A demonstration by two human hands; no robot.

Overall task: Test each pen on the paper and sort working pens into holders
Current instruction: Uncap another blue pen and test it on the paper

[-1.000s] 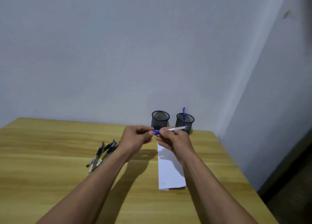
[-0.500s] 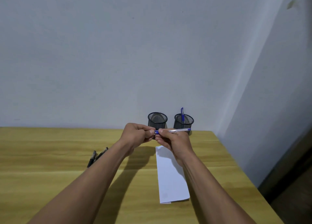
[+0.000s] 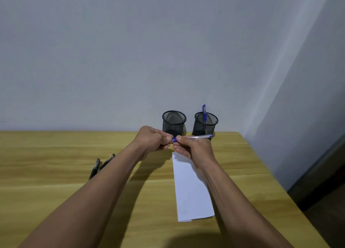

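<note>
Hardly shifted, both hands' fingers [image 3: 169,138] pinch the blue pen [image 3: 194,137] above the paper [image 3: 192,191].

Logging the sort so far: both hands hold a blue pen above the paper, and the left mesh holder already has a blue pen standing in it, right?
Not quite. The head view shows the standing blue pen in the right holder; the left holder looks empty.

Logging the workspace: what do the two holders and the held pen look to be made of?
Both holders, left and right: black wire mesh, probably metal; the weave is see-through. Held pen: likely plastic, with a clear glossy barrel and blue ends.
</note>
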